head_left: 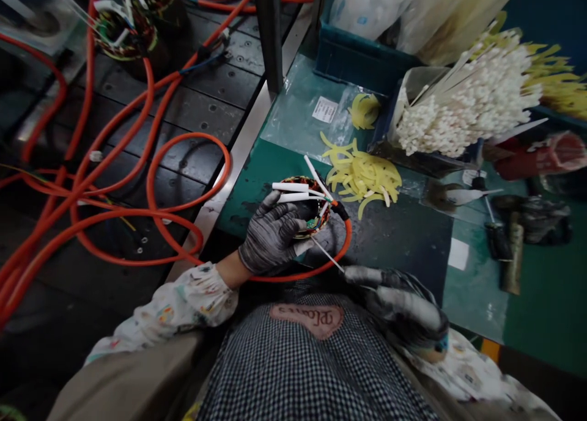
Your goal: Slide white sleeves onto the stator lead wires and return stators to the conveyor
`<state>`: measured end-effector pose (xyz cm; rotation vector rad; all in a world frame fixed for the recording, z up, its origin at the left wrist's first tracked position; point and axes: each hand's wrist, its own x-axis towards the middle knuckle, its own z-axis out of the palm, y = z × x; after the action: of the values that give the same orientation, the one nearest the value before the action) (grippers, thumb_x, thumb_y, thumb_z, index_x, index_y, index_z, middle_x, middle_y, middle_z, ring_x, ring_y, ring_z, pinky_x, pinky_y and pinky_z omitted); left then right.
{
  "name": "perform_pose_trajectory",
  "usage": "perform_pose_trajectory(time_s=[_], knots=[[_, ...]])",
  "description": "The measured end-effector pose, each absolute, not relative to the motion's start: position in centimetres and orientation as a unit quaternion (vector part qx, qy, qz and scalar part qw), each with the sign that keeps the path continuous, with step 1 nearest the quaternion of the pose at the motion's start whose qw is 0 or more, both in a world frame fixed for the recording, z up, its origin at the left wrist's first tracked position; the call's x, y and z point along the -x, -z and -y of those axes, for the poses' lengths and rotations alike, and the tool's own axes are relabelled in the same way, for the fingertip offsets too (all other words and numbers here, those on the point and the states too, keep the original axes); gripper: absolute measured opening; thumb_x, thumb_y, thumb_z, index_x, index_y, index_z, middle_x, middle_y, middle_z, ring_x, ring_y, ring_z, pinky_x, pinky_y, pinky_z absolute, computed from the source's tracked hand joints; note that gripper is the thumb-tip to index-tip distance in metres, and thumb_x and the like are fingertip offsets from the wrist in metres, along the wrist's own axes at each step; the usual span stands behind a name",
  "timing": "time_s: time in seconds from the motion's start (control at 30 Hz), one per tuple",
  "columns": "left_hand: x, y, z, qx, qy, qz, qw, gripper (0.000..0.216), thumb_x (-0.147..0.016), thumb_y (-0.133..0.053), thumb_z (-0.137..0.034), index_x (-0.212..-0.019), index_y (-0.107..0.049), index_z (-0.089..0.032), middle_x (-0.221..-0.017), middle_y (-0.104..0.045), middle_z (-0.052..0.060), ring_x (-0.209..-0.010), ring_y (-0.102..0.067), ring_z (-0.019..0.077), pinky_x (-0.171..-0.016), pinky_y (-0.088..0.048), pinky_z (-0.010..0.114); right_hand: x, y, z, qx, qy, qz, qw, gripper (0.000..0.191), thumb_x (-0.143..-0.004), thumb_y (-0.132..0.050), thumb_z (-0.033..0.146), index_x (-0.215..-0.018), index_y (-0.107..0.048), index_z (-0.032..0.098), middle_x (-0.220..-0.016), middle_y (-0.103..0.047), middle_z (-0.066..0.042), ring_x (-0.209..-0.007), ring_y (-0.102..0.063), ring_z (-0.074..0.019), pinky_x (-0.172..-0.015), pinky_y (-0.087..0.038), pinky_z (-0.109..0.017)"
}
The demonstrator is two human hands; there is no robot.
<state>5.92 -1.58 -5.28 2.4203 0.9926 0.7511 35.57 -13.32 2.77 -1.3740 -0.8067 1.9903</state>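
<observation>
My left hand (271, 236), in a grey glove, grips a round wound coil (316, 216) with multicoloured windings and white sleeved leads (293, 192). An orange cable (339, 250) runs from the coil in a loop past my lap. My right hand (397, 308), also gloved, pinches the end of a thin white tie (326, 254) that sticks out of the coil toward me. Both hands work at the near edge of the green bench (413, 237).
Loose yellow sleeves (362, 175) lie just beyond the coil. A bin of white cable ties (463, 103) and yellow ones (557, 82) stands at the back right. Tools (498, 237) lie to the right. Orange cables (137, 183) and another coil (131, 18) cover the dark table on the left.
</observation>
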Motion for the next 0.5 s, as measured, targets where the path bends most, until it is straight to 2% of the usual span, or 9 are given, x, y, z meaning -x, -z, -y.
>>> perform_pose_trajectory(time_s=[0.1, 0.17, 0.23, 0.37, 0.43, 0.5], knots=[[-5.8, 5.5, 1.6, -0.869, -0.285, -0.358, 0.188, 0.024, -0.118, -0.072, -0.047, -0.122, -0.083, -0.026, -0.139, -0.091, 0.006, -0.144, -0.082, 0.0297, -0.154, -0.040, 0.064, -33.9, -0.5, 12.2, 0.526, -0.638, 0.466, 0.315, 0.049, -0.108, -0.080, 0.068, -0.126, -0.098, 0.026, -0.090, -0.089, -0.009, -0.076, -0.084, -0.0258, -0.074, -0.075, -0.041], [-5.7, 5.8, 1.5, -0.871, -0.285, -0.360, 0.177, 0.022, -0.117, -0.073, -0.047, -0.121, -0.083, -0.028, -0.136, -0.092, 0.004, -0.138, -0.084, 0.0277, -0.154, -0.041, 0.063, -32.5, 1.3, 10.5, 0.544, -0.509, 0.571, 0.346, 0.039, -0.108, -0.080, 0.065, -0.119, -0.097, 0.031, -0.103, -0.093, -0.010, -0.091, -0.089, -0.0293, -0.084, -0.077, -0.045], [-5.7, 6.1, 1.4, -0.870, -0.287, -0.357, 0.185, 0.021, -0.115, -0.075, -0.049, -0.122, -0.084, -0.030, -0.135, -0.093, 0.002, -0.136, -0.085, 0.0280, -0.154, -0.041, 0.063, -31.4, 2.5, 8.4, 0.559, -0.410, 0.628, 0.353, 0.032, -0.108, -0.083, 0.062, -0.118, -0.095, 0.034, -0.109, -0.093, -0.009, -0.097, -0.089, -0.0307, -0.087, -0.076, -0.046], [-5.8, 6.0, 1.2, -0.862, -0.309, -0.345, 0.204, 0.016, -0.116, -0.075, -0.042, -0.119, -0.086, -0.031, -0.133, -0.094, -0.001, -0.136, -0.087, 0.0262, -0.156, -0.038, 0.061, -30.3, 2.9, 4.0, 0.572, -0.278, 0.725, 0.262, 0.036, -0.117, -0.074, 0.055, -0.132, -0.093, 0.029, -0.109, -0.094, -0.013, -0.090, -0.087, -0.0310, -0.083, -0.070, -0.043], [-6.1, 5.6, 1.1, -0.855, -0.343, -0.334, 0.201, 0.014, -0.118, -0.073, -0.036, -0.119, -0.086, -0.030, -0.130, -0.094, -0.003, -0.134, -0.087, 0.0229, -0.156, -0.038, 0.058, -29.9, 2.4, 2.2, 0.576, -0.264, 0.744, 0.213, 0.041, -0.118, -0.073, 0.058, -0.128, -0.093, 0.024, -0.100, -0.093, -0.015, -0.083, -0.084, -0.0316, -0.081, -0.068, -0.044], [-6.3, 5.4, 1.0, -0.848, -0.381, -0.318, 0.187, 0.011, -0.117, -0.076, -0.035, -0.116, -0.085, -0.029, -0.125, -0.095, -0.003, -0.129, -0.089, 0.0214, -0.155, -0.040, 0.056, -29.5, 1.9, 0.9, 0.564, -0.292, 0.746, 0.202, 0.042, -0.117, -0.075, 0.059, -0.121, -0.094, 0.022, -0.097, -0.092, -0.015, -0.083, -0.084, -0.0322, -0.082, -0.069, -0.045]])
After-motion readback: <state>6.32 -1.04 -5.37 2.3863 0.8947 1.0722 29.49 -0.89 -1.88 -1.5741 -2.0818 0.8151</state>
